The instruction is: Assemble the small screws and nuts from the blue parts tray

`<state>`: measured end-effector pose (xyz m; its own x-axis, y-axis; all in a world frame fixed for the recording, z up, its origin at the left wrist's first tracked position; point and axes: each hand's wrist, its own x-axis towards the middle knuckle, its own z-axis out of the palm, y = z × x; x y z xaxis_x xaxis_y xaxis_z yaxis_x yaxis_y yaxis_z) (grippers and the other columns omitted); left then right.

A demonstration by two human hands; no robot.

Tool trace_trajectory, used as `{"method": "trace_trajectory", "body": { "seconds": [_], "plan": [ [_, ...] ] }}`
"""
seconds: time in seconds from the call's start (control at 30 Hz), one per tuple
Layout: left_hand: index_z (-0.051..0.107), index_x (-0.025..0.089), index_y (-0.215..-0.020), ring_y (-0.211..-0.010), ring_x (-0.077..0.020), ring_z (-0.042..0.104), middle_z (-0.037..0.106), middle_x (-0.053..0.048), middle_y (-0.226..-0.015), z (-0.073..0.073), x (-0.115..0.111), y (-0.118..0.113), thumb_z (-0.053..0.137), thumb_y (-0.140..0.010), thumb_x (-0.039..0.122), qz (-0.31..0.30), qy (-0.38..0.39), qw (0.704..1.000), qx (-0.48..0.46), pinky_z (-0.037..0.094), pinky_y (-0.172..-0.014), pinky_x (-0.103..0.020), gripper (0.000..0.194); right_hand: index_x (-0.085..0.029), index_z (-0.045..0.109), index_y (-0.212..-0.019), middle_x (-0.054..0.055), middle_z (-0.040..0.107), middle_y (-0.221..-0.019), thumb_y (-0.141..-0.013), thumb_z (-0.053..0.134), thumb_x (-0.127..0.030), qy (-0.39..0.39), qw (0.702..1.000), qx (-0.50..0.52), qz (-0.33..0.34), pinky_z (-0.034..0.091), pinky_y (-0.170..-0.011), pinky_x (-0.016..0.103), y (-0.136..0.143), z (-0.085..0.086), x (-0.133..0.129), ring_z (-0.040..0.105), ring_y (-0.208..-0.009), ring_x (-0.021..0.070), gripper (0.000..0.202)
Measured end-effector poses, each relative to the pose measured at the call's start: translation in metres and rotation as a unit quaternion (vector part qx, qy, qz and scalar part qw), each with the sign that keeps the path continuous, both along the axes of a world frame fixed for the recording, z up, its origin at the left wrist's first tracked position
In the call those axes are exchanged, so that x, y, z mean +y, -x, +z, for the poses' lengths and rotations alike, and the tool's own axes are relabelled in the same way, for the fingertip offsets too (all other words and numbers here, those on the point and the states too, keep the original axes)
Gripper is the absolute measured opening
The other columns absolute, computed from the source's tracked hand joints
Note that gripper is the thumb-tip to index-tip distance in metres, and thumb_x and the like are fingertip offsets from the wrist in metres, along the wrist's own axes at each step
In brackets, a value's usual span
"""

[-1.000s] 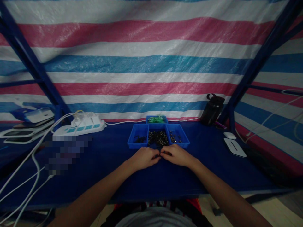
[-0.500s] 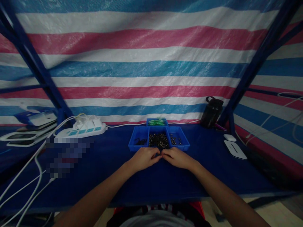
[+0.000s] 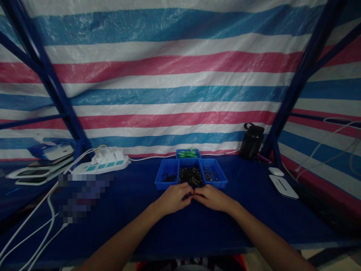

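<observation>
Blue table (image 3: 214,229) with blue bins (image 3: 207,184), power strip (image 3: 101,165), seemingly a black bottle (image 3: 252,142).

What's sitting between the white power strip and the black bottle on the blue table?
The head view shows blue plastic trays of small parts between the power strip and the bottle, and a thin white cable along the back.

The striped sheeting (image 3: 175,94) looks like glossy, wrinkled woven plastic, the trays (image 3: 163,185) smooth plastic, and the bottle (image 3: 251,143) dark and shiny.
</observation>
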<state>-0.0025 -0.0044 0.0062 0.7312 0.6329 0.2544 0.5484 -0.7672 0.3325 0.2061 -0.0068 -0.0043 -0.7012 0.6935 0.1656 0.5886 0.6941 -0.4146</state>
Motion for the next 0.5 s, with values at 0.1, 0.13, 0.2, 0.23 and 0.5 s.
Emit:
{"method": "trace_trajectory", "body": {
  "seconds": [0.1, 0.13, 0.2, 0.23, 0.5],
  "plan": [
    [0.056, 0.019, -0.089, -0.078, -0.0135, 0.058, 0.059, 0.0, -0.09, 0.0015, -0.0013, 0.0006, 0.054, -0.082, 0.016, 0.008, 0.003, 1.0, -0.001, 0.04, -0.067, -0.02, 0.008, -0.018, 0.067, -0.093, 0.003, 0.071, -0.083, -0.093, 0.046, -0.023, 0.011, 1.0, 0.0, -0.012, 0.039, -0.064, 0.022, -0.0001, -0.0007, 0.0003, 0.063, -0.071, 0.0148, 0.022],
    [0.055, 0.019, -0.087, -0.077, -0.0138, 0.059, 0.06, 0.0, -0.088, 0.0021, -0.0016, 0.0008, 0.055, -0.08, 0.016, 0.014, 0.01, 1.0, 0.002, 0.04, -0.067, -0.021, 0.008, -0.018, 0.067, -0.093, 0.003, 0.071, -0.082, -0.092, 0.046, -0.023, 0.014, 1.0, 0.0, -0.015, 0.039, -0.063, 0.022, -0.0001, -0.0011, 0.0005, 0.063, -0.07, 0.0146, 0.022],
    [0.055, 0.019, -0.086, -0.074, -0.014, 0.059, 0.061, 0.001, -0.084, 0.0033, -0.002, 0.0011, 0.055, -0.078, 0.016, 0.026, 0.031, 0.999, 0.014, 0.039, -0.064, -0.02, 0.008, -0.019, 0.067, -0.094, 0.002, 0.071, -0.08, -0.091, 0.048, -0.024, 0.015, 1.0, 0.001, -0.016, 0.038, -0.061, 0.021, -0.0001, -0.0019, 0.0004, 0.063, -0.067, 0.0139, 0.02],
    [0.055, 0.019, -0.086, -0.072, -0.014, 0.059, 0.062, 0.001, -0.081, 0.0038, -0.0021, 0.0011, 0.055, -0.078, 0.016, 0.031, 0.04, 0.998, 0.021, 0.038, -0.063, -0.02, 0.008, -0.019, 0.067, -0.095, 0.002, 0.07, -0.079, -0.091, 0.049, -0.025, 0.017, 1.0, 0.005, -0.015, 0.037, -0.06, 0.021, -0.0001, -0.0022, 0.0002, 0.062, -0.066, 0.0135, 0.02],
    [0.059, 0.02, -0.089, -0.069, -0.0124, 0.06, 0.064, 0.002, -0.079, 0.0003, 0.0012, 0.0001, 0.052, -0.084, 0.017, 0.029, 0.041, 0.998, 0.024, 0.036, -0.06, -0.019, 0.009, -0.018, 0.066, -0.089, 0.002, 0.069, -0.077, -0.094, 0.044, -0.03, 0.006, 0.999, 0.025, -0.021, 0.036, -0.06, 0.021, -0.0005, -0.0022, 0.0003, 0.061, -0.067, 0.0132, 0.026]
  ]
}}
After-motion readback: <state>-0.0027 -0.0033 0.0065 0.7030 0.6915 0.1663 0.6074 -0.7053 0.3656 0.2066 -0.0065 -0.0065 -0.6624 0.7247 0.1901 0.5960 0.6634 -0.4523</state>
